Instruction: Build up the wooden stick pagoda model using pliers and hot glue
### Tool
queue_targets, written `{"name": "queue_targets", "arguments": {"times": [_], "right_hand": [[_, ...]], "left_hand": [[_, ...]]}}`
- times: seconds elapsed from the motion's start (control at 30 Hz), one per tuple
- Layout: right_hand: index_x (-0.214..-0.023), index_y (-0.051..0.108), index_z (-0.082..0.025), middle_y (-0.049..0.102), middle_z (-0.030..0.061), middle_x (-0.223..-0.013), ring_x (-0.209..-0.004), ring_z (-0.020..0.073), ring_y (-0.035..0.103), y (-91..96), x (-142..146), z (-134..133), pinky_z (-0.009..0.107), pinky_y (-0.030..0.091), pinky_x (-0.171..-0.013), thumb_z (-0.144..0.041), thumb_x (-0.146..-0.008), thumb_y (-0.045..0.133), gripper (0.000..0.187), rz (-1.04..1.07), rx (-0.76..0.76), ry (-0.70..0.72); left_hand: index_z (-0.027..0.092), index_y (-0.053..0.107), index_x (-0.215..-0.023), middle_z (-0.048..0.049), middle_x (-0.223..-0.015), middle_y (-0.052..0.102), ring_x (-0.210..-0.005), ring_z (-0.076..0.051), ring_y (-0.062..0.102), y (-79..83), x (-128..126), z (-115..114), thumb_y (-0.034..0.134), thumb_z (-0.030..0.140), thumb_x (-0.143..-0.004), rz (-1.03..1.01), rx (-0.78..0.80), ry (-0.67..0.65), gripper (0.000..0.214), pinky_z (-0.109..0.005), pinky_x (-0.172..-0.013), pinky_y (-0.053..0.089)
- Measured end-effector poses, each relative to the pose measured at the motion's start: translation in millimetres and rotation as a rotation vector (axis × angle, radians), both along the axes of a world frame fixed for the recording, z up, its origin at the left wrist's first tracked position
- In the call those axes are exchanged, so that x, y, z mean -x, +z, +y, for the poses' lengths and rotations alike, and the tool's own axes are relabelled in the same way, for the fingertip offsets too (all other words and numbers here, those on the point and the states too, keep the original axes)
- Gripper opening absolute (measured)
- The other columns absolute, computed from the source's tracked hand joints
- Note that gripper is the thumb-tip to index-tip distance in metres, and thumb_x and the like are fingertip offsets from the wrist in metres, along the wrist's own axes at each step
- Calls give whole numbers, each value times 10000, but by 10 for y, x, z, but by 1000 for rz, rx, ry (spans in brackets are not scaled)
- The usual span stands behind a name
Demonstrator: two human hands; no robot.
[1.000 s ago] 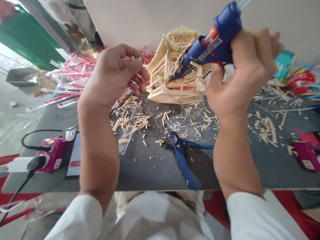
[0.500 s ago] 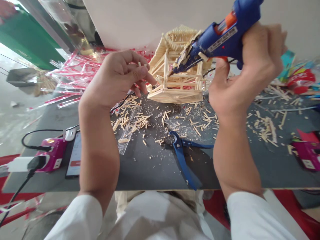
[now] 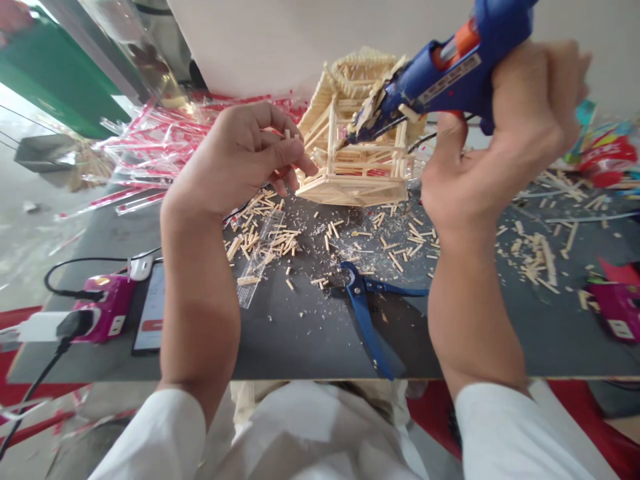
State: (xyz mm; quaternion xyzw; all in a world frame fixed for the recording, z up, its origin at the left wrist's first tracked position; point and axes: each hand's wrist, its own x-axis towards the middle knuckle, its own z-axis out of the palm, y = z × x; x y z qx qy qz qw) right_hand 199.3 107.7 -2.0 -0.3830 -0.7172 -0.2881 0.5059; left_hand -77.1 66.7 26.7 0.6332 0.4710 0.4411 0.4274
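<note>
My right hand [image 3: 520,127] is wrapped round a blue hot glue gun [image 3: 450,77], an orange part showing in its body. Its glue-crusted nozzle points down and left at the front post of a small wooden stick house [image 3: 365,180], which has a ribbed roof and an open frame. Beside the house's left side, my left hand [image 3: 260,147] pinches small pale wooden sticks [image 3: 291,135] between thumb and fingers; only their ends show. A small piece of stick clings to the gun's barrel.
Blue cutters [image 3: 363,307] lie on the dark table [image 3: 300,347], among scattered stick pieces [image 3: 280,241] and a clear ruler [image 3: 250,293]. At left are red-and-clear plastic wrappers [image 3: 145,150], a phone [image 3: 150,313] and a purple power socket [image 3: 107,307] with cables. Another purple socket [image 3: 617,310] sits right.
The glue gun and my right hand have shifted slightly right. My left hand has moved slightly right and down, still pinching the sticks. The house stays where it was.
</note>
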Motion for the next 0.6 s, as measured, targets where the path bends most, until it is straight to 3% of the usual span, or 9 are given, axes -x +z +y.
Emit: {"name": "queue_targets", "arguments": {"times": [0.4,0.5,0.6], "right_hand": [[-1212,673,-239,657,164,-1048,-992,384,590,-8,57,-7,514,381,-944,-650,-959,383,564,52,105,-40],[-1177,678,-230,663,169,-1028,-969,380,609,-31,60,52,497,413,-899,-574,-941,464,469,68,83,-10],[-1225,690,-186,668,177,-1024,-944,373,613,-29,26,86,487,446,-849,-415,-820,645,467,104,14,-9]], "left_hand": [[207,583,-814,-72,-807,806,-603,-159,713,-23,3,10,720,85,-906,21,3,-50,205,-299,-546,570],[201,601,-816,-80,-817,806,-620,-168,723,-24,2,3,730,108,-894,43,-17,-73,177,-295,-542,568],[202,622,-822,-79,-816,797,-660,-186,745,-40,2,2,750,145,-885,52,-34,-63,154,-294,-545,566]]}}
